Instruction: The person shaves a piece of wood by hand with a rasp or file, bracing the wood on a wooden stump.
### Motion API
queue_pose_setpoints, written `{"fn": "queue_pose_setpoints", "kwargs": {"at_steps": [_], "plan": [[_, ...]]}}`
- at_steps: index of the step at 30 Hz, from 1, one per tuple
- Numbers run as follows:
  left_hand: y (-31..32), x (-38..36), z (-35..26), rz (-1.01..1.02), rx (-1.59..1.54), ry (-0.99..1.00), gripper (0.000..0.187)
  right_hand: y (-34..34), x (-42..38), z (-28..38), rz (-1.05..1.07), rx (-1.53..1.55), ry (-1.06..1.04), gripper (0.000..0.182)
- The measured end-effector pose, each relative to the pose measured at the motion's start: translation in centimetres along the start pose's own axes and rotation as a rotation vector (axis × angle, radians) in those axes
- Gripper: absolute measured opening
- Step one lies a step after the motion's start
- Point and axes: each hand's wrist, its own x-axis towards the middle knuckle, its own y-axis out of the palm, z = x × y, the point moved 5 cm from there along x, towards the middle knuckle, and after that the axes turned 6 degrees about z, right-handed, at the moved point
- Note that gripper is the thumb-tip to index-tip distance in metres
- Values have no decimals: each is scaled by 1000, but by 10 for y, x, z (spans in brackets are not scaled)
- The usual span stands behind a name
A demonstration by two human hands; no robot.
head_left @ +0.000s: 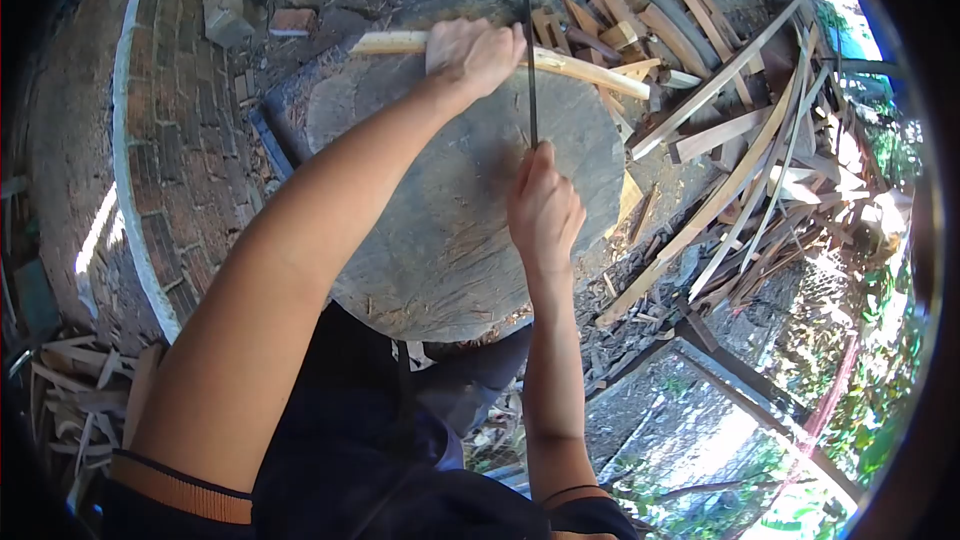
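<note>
A pale wooden stick (590, 72) lies across the far part of a round wooden block (430, 210). My left hand (474, 58) is closed around the stick, left of its middle. The fist of my right hand (545, 202) holds the handle end of a long, thin dark blade (532, 70). Seen edge-on, the blade points away from me and crosses the stick just right of my left hand. Whether it cuts into the wood cannot be made out. The handle is hidden inside my right hand.
Wood offcuts (620, 28) are heaped at the back right. Long strips (720, 200) lean at the right. Concrete blocks (228, 5) and a red brick piece (292, 22) lie at the back left, beside a curved brick wall (185, 140). More scraps (90, 390) lie at the lower left.
</note>
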Motion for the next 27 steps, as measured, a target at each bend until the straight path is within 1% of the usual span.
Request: {"fn": "queue_pose_setpoints", "kwargs": {"at_steps": [2, 3, 5, 8, 10, 12, 15, 17, 19, 22, 24, 27], "plan": [[4, -1, 2, -12, -7, 2, 55, -4, 18, 4, -85, 9, -58, 18], [2, 1, 1, -36, 0, 16, 55, -2, 35, 6, -90, 8, -60, 18], [1, 1, 0, -29, 1, 13, 54, -1, 62, 15, -230, 38, -95, 17], [2, -2, -1, -58, -5, 21, 54, -2, 57, 13, -188, 55, -67, 17], [3, -3, -2, -11, 17, 61, 53, -3, 52, 13, -168, 48, -58, 18], [4, -4, -1, -4, 1, 58, 54, -2, 52, 16, -145, 40, -65, 18], [6, 1, 3, 35, -9, 27, 54, 0, 61, 18, -171, 10, -47, 19], [5, 1, 1, -47, -31, 41, 55, -5, 73, 20, -228, 21, -92, 18], [5, 2, 1, -43, -53, 22, 55, -5, 76, 21, -225, 16, -92, 16], [7, 0, 1, -48, -63, 57, 53, -4, 63, 19, -210, 39, -81, 17], [6, -3, -2, -84, -40, 119, 53, -2, 57, 18, -194, 29, -57, 19], [7, -2, -1, -54, -45, 104, 54, -1, 62, 20, -192, 36, -15, 20]]}}
